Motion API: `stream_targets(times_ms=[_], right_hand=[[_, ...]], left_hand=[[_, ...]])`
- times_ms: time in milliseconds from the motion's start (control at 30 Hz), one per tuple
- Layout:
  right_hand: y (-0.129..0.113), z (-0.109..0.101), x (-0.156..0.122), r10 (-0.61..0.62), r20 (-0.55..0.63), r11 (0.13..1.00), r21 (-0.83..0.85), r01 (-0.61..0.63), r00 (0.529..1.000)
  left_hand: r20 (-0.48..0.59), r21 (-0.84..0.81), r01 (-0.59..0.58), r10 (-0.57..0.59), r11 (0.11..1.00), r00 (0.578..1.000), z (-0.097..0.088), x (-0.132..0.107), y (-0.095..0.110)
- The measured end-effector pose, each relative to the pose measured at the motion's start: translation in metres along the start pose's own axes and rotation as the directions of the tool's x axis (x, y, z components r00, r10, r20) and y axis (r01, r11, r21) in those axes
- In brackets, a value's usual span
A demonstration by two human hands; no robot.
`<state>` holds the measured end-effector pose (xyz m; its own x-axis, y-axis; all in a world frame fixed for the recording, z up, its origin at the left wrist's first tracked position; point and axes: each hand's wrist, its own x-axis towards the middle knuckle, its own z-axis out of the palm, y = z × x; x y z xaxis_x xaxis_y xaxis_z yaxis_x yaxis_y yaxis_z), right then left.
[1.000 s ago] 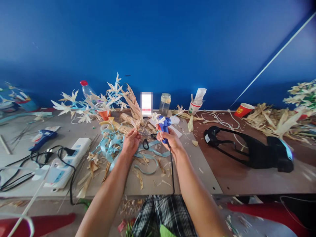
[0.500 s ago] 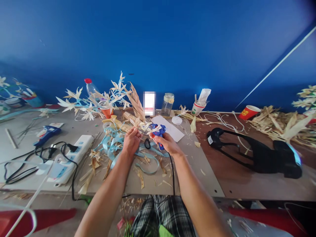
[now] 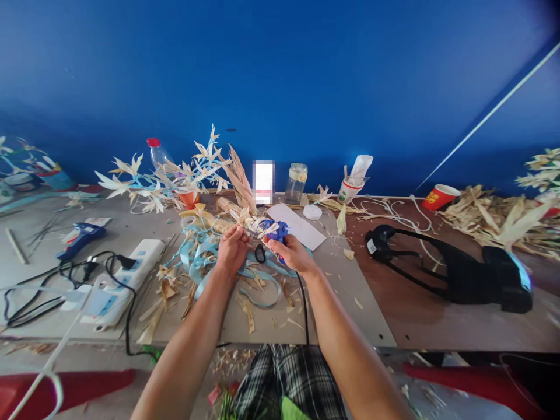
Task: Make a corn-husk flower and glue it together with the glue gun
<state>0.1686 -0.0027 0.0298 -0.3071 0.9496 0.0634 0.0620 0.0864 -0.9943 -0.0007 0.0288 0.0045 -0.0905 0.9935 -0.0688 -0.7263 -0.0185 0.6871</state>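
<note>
My right hand (image 3: 292, 255) is closed round a blue glue gun (image 3: 275, 233) whose black cord (image 3: 304, 303) runs down over the table edge. Its nozzle points left at a small pale husk flower (image 3: 262, 226). My left hand (image 3: 231, 249) is closed in a pinch on the thin stem of that flower, right beside the gun. Both hands hover over a tangle of light blue ribbon (image 3: 262, 286) and husk scraps on the grey table (image 3: 332, 303).
A white power strip (image 3: 118, 283) with black cables and a second glue gun (image 3: 81, 236) lie at the left. Behind stand a husk-flower branch (image 3: 161, 181), a bottle (image 3: 156, 153), a jar (image 3: 296, 182) and paper cups (image 3: 349, 190). A black headset (image 3: 455, 268) and husk pile (image 3: 494, 221) are right.
My right hand has lowered the glue gun and brought it left, up against the husk flower held by my left hand. The left hand has barely moved.
</note>
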Motion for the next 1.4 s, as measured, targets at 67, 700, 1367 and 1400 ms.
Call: stream_targets(times_ms=[67,700,1367,1400], right_hand=[[0.000,0.000,0.001,-0.008,-0.002,1.000,-0.017,0.008,1.000],[0.002,-0.002,0.002,-0.139,0.040,0.966,-0.213,0.144,0.990],[-0.005,-0.004,0.000,-0.122,0.075,0.959,-0.249,0.138,0.990],[-0.005,-0.004,0.000,-0.125,0.074,0.958,-0.249,0.140,0.989]], left_hand=[[-0.001,-0.002,0.002,-0.002,1.000,1.000,0.000,0.000,0.000],[0.021,-0.022,0.009,-0.009,1.000,1.000,0.000,0.000,0.000],[0.020,-0.016,0.010,-0.010,1.000,1.000,0.000,0.000,0.000],[0.020,-0.016,0.009,-0.009,1.000,1.000,0.000,0.000,0.000]])
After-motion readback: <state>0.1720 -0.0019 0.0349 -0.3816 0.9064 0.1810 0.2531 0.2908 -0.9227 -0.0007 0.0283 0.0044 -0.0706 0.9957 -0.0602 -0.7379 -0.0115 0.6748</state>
